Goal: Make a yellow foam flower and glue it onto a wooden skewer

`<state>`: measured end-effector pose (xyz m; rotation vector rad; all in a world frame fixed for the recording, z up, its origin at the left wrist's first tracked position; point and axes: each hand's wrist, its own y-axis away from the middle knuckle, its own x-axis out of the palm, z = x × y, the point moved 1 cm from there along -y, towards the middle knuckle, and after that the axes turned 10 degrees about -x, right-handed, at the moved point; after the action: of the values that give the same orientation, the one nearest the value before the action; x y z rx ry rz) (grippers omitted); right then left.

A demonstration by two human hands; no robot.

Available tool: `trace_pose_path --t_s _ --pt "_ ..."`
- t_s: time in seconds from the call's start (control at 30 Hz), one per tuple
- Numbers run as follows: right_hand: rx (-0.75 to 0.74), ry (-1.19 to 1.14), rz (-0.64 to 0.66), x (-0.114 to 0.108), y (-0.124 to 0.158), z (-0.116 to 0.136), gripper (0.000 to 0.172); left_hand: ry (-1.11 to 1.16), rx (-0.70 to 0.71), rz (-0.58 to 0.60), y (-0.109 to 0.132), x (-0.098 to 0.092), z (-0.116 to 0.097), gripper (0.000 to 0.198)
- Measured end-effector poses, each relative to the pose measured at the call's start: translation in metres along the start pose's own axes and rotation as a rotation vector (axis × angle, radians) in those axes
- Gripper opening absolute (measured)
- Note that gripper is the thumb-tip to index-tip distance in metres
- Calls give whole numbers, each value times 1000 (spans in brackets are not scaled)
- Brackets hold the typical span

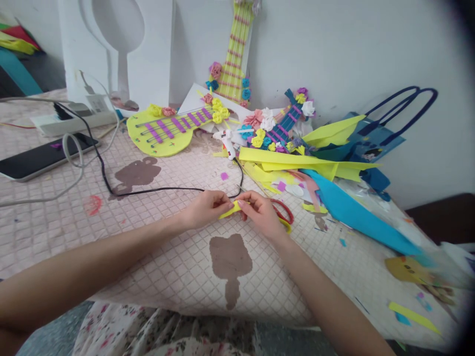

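Note:
Between my two hands is a small strip of yellow crepe paper [230, 210]. My left hand [208, 207] pinches its left end between thumb and fingers. At the other end, my right hand [260, 210] has thumb and forefinger closed on it. Red-handled scissors [285, 211] lie on the table just right of my right hand, partly hidden by it. Beyond my hands a white hot glue gun [225, 143] rests on the table, its black cord [159, 189] running left.
A yellow paper guitar [159, 133], a blue flower-trimmed one [284, 123] and a taller yellow one [233, 54] stand or lie at the back. Crepe sheets [349, 207] and a blue bag [382, 138] crowd the right. A phone [44, 155] and power strip [74, 121] occupy the left.

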<state>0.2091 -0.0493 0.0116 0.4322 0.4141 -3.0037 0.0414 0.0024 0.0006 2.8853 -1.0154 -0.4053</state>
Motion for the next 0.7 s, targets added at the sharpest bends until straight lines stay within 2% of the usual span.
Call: trace_pose_path --t_s 0.17,0.3,0.5,0.7 --pt "46 -45 -32 1 0 -4 19 21 -25 47 0 -3 -3 42" --pt "48 -90 -49 6 1 -6 20 53 -76 112 1 -3 -6 37" --pt "43 -298 -62 15 2 -4 25 207 -137 187 1 -4 -5 38" --pt "85 -264 -104 18 1 -9 18 159 -159 269 1 -6 2 42"
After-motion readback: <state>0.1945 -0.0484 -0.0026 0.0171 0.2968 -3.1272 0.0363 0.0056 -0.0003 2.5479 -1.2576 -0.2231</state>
